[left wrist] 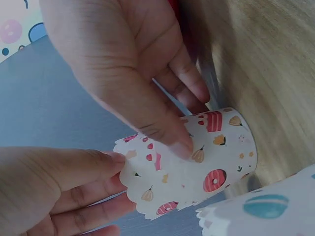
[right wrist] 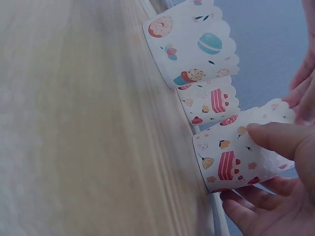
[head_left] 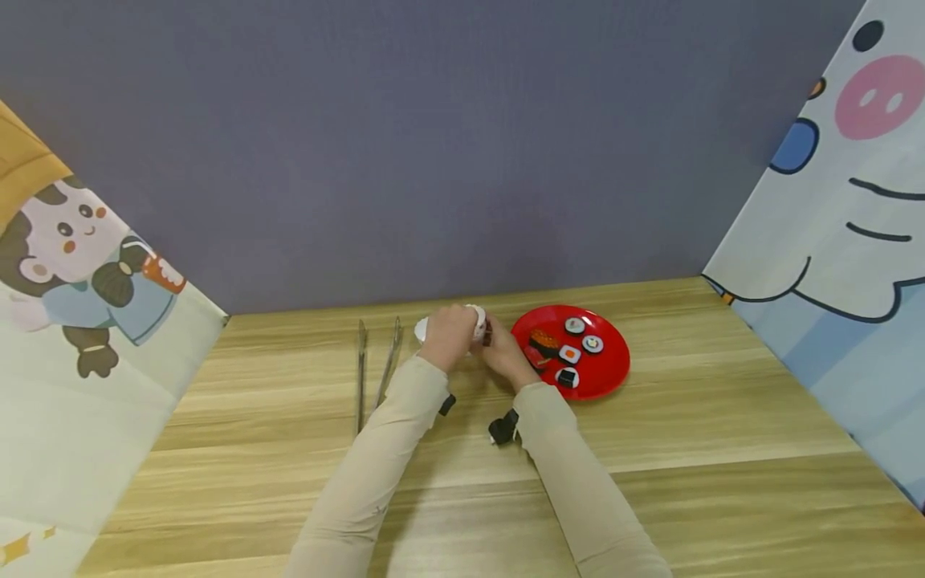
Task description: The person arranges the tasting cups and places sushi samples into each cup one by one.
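My right hand [right wrist: 280, 196] grips a white paper baking cup [right wrist: 221, 167] printed with pink cake slices, thumb on one side and fingers on the other. The scalloped rim of this cup is pinched by my left hand [left wrist: 64, 191], as the left wrist view shows. The cup stands upright on the table. Close beside it are a smaller cup [right wrist: 209, 103] with a similar print and a larger cup [right wrist: 192, 44] with a teal macaron print. In the head view, the hands hide most of the cups.
To the right of my hands lies a red plate [head_left: 614, 361] with several sushi pieces, including one topped with orange roe [head_left: 543, 342]. Left of the cups are two metal tongs [head_left: 360, 377]. A grey wall [head_left: 462, 160] rises behind the table.
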A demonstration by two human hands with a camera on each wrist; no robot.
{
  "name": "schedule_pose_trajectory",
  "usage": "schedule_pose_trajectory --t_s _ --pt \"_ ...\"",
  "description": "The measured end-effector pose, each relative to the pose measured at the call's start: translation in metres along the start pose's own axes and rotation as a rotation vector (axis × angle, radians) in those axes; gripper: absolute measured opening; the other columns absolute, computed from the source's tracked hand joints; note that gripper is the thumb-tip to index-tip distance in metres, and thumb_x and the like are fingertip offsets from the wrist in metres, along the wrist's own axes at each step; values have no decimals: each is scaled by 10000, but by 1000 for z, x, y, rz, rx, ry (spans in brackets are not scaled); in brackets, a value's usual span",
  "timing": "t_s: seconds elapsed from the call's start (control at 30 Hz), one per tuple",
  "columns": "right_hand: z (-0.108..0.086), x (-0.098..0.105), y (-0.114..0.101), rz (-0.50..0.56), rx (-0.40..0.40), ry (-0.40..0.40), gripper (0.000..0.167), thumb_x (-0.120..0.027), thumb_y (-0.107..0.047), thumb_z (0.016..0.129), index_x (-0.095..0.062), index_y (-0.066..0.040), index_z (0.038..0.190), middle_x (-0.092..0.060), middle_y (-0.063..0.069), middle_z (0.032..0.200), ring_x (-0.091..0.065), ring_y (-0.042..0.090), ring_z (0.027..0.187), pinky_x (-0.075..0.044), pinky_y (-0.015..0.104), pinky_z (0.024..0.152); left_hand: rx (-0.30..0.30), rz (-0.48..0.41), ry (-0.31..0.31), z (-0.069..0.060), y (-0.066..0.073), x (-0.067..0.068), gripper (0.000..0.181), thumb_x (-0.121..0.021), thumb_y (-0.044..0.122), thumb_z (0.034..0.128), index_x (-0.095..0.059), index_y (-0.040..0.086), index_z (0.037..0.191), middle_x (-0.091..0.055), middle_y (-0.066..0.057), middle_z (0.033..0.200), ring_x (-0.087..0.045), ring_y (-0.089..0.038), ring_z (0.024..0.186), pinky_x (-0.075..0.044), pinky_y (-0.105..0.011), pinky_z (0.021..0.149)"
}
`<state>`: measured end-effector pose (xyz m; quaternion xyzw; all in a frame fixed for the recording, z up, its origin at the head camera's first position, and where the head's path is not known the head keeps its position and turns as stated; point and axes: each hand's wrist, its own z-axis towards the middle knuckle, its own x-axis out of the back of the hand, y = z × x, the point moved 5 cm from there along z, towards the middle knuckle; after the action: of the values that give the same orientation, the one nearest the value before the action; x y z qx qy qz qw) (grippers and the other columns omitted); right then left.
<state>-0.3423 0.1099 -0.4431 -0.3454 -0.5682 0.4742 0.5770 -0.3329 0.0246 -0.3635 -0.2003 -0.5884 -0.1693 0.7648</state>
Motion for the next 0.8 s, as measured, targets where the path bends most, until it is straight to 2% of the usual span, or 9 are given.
schedule_pose_trajectory --t_s 0.17,0.4,0.63,0.8 --pt "0 0 1 -23 -4 -4 594 -629 -58 867 -353 34 1384 -519 193 1274 -525 312 1127 -439 413 941 -15 1 69 -3 -1 7 14 -699 50 792 -698 60 802 -683 -90 771 -656 -244 674 -532 -338 566" --pt "-1 0 2 -74 -26 6 594 -630 -74 876 -350 28 1389 -516 191 1283 -519 309 1138 -425 418 959 -40 23 146 -12 0 21 53 -697 34 779 -699 87 779 -678 -67 736 -637 -218 617 -515 -321 521" --pt "-1 -1 -1 -53 12 2 571 -630 -48 869 -368 51 1367 -522 211 1261 -533 320 1106 -443 419 936 -38 15 160 -21 0 38 68 -666 45 817 -698 90 777 -663 -59 719 -620 -219 601 -503 -325 507" --pt "0 -1 -1 -45 38 -10 547 -644 -55 861 -404 35 1344 -524 192 1270 -520 302 1124 -422 419 960 -46 -17 168 -29 1 44 128 -648 74 848 -680 96 726 -625 -30 653 -563 -178 531 -464 -298 448"
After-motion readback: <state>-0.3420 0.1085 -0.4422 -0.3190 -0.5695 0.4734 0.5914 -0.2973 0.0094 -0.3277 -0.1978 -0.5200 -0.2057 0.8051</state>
